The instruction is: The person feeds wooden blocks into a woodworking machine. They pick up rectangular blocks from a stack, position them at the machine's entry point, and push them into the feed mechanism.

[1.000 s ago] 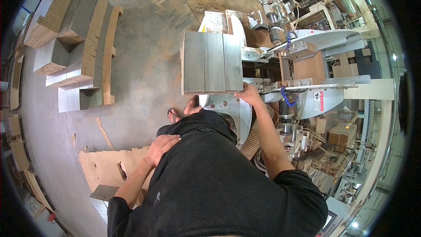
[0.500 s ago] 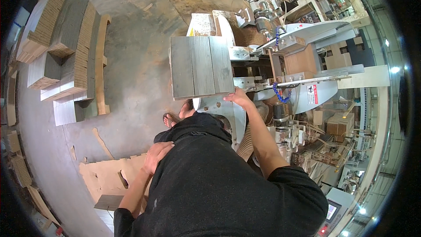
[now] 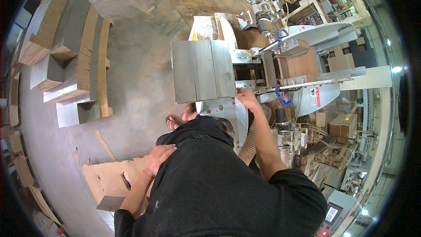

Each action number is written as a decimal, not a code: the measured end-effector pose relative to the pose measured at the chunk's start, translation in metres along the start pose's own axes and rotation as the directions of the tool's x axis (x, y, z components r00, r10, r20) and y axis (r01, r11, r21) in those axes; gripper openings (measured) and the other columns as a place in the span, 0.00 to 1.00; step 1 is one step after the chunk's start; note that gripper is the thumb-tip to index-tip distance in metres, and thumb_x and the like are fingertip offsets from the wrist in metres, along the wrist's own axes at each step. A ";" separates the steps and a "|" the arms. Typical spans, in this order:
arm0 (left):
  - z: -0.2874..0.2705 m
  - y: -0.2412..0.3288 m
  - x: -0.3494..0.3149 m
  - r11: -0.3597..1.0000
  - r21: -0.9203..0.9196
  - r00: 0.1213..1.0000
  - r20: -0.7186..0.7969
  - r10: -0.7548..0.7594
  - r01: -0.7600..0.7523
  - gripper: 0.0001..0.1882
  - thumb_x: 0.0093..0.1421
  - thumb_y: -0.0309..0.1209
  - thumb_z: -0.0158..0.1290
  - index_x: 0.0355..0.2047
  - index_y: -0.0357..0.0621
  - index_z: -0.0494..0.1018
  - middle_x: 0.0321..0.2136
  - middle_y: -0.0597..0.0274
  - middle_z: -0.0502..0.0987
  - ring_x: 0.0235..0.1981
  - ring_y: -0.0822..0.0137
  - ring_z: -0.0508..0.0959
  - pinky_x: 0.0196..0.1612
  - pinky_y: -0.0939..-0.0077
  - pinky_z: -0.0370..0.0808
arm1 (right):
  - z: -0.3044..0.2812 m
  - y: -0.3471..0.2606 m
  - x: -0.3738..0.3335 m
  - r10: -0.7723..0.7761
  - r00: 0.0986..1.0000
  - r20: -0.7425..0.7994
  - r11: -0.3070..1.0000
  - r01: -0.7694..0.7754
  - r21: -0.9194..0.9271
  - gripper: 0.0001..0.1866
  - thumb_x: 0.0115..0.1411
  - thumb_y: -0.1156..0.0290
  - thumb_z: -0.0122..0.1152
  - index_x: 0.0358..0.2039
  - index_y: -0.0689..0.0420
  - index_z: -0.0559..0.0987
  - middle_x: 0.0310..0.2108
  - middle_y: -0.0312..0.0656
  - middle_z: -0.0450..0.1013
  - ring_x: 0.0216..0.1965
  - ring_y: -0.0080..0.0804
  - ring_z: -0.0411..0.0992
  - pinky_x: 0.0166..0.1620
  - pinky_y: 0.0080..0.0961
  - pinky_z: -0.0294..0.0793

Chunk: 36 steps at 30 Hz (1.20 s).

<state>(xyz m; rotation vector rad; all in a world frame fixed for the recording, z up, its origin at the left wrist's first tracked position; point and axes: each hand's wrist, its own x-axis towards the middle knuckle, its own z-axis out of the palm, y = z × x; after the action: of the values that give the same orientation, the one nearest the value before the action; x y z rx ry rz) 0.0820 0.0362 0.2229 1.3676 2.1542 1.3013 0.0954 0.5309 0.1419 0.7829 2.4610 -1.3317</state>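
Observation:
A stack of grey wood-grain planks [image 3: 204, 70], set side by side in three rows, sits at the outlet of a white machine. Just right of the stack's near corner is my right hand [image 3: 248, 98], beside the machine's metal edge. Its fingers are loosely bent and apart, with nothing visible in them. My left hand [image 3: 160, 159] lies against my hip over the black clothing, fingers stretched out and holding nothing. Between the machine's guide plates, a short plank [image 3: 269, 70] stands crosswise, to the right of the stack.
Piles of planks [image 3: 72, 39] stand at the left beside a wooden pallet edge [image 3: 103, 68]. Flattened cardboard [image 3: 109, 177] lies at lower left. A ribbed hose [image 3: 249, 145] runs by my right forearm, and a control panel [image 3: 335, 213] is at lower right.
My right hand has moved off the stack's near corner, slightly to the right. In the machine, a plank has come leftward toward the stack. My left hand stays on my hip.

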 end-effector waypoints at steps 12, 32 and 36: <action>0.002 0.003 0.000 1.000 0.004 0.999 -0.032 0.001 -0.001 0.27 0.55 0.42 0.46 0.51 0.38 0.69 0.49 0.48 0.73 0.47 0.49 0.75 0.49 0.57 0.71 | -0.089 -0.044 0.057 0.067 0.889 -0.453 0.888 -0.260 -0.379 0.27 0.52 0.66 0.60 0.50 0.69 0.71 0.49 0.65 0.69 0.52 0.56 0.69 0.54 0.41 0.69; 0.005 0.005 -0.001 1.000 0.000 0.999 -0.040 -0.022 0.022 0.26 0.56 0.41 0.45 0.51 0.38 0.69 0.49 0.47 0.73 0.47 0.49 0.75 0.50 0.58 0.71 | -0.080 -0.064 0.041 0.203 0.934 -0.292 0.979 -0.193 0.063 0.10 0.58 0.67 0.59 0.35 0.59 0.82 0.21 0.38 0.74 0.26 0.24 0.71 0.30 0.27 0.70; 0.005 0.002 -0.002 1.000 -0.007 1.000 -0.022 -0.011 0.011 0.27 0.56 0.41 0.45 0.52 0.38 0.68 0.50 0.47 0.73 0.48 0.48 0.75 0.50 0.58 0.70 | -0.072 -0.081 0.026 0.145 0.974 -0.174 0.978 -0.115 0.174 0.12 0.62 0.67 0.56 0.42 0.57 0.80 0.24 0.33 0.73 0.21 0.21 0.67 0.23 0.22 0.66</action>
<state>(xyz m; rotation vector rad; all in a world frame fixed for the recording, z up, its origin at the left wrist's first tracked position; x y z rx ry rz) 0.0875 0.0372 0.2218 1.3428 2.1670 1.3240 0.0319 0.5644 0.2273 1.1362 2.4086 -1.4858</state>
